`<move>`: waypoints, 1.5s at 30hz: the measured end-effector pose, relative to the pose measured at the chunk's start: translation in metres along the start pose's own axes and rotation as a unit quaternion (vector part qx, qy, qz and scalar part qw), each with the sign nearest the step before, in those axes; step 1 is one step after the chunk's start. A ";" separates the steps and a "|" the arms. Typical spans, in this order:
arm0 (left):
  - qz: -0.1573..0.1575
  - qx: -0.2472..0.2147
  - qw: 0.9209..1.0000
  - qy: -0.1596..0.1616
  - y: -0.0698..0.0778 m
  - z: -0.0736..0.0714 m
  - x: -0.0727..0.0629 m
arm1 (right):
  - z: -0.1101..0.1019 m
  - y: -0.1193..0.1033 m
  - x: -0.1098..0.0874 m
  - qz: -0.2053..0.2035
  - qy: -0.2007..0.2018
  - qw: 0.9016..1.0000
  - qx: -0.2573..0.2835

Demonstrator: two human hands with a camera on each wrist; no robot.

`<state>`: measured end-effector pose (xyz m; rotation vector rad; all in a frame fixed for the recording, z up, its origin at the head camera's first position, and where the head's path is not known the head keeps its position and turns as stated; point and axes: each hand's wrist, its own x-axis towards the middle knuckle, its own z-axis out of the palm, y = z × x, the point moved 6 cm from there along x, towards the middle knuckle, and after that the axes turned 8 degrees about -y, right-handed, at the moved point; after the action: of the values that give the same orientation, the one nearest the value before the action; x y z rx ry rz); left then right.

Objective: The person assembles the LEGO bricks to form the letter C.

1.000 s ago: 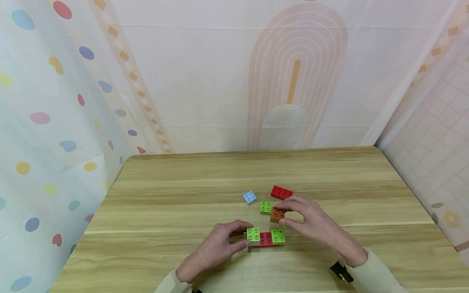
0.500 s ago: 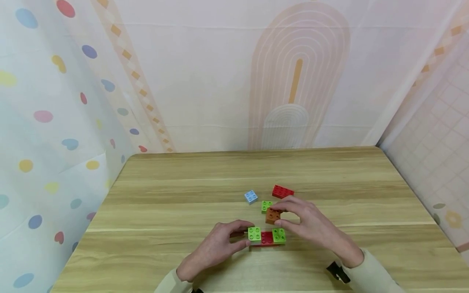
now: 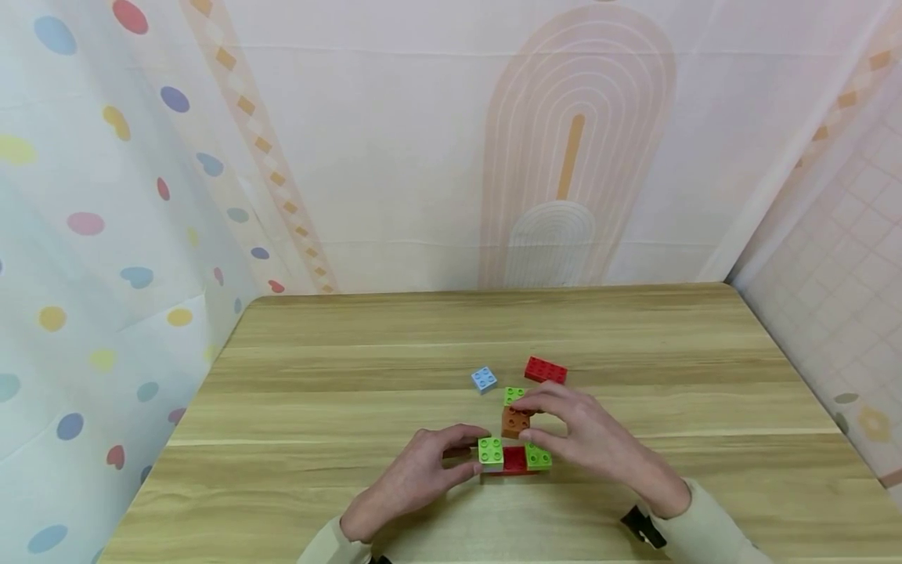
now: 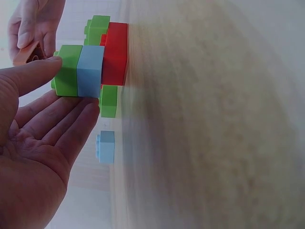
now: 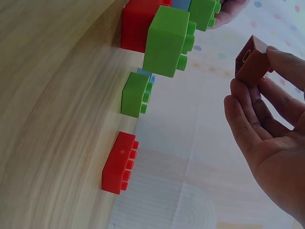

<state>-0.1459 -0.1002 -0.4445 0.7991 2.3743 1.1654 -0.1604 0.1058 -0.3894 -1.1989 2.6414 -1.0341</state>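
A long red brick (image 3: pixel 515 460) lies on the table. On its left end a light blue brick (image 4: pixel 89 71) carries a green brick (image 3: pixel 490 453), and another green brick (image 3: pixel 539 457) sits on its right end. My left hand (image 3: pixel 423 470) holds the left stack between thumb and fingers, thumb against the upper green brick. Higher up, my right hand (image 3: pixel 588 431) pinches an orange-brown brick (image 3: pixel 516 423) by its sides. In the right wrist view the brown brick's hollow underside shows, held off the table. From above it partly overlaps a loose green brick (image 3: pixel 514 394) behind it.
Behind the hands, a loose light blue brick (image 3: pixel 484 380) and a second long red brick (image 3: pixel 546 370) rest on the wooden table (image 3: pixel 317 376). A patterned curtain (image 3: pixel 395 157) hangs along the table's back edge and sides.
My right hand has carried the brown brick leftward and slightly nearer the front, over the gap between the loose green brick and the red one. My left hand has stayed on the stack.
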 end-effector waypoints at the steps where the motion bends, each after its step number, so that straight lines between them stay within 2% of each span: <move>1: 0.000 -0.001 1.000 0.000 0.000 0.000 0.000 | 0.000 -0.001 0.000 -0.003 0.000 1.000 0.000; 17: 0.005 0.003 1.000 0.004 -0.001 0.001 0.000 | 0.008 -0.008 0.006 -0.034 0.000 0.999 0.006; 30: 0.012 -0.003 1.000 0.005 0.000 0.001 -0.001 | 0.013 -0.013 0.011 -0.040 -0.012 0.999 0.004; 39: 0.014 0.008 1.000 0.007 0.000 0.001 -0.001 | 0.018 -0.015 0.013 -0.046 -0.018 0.999 -0.004; 45: 0.016 0.000 1.000 0.007 -0.001 0.001 0.000 | 0.021 -0.015 0.013 -0.045 -0.031 0.998 0.018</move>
<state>-0.1454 -0.1003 -0.4459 0.8352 2.3814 1.1861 -0.1533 0.0777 -0.3940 -1.3321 2.5333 -1.0357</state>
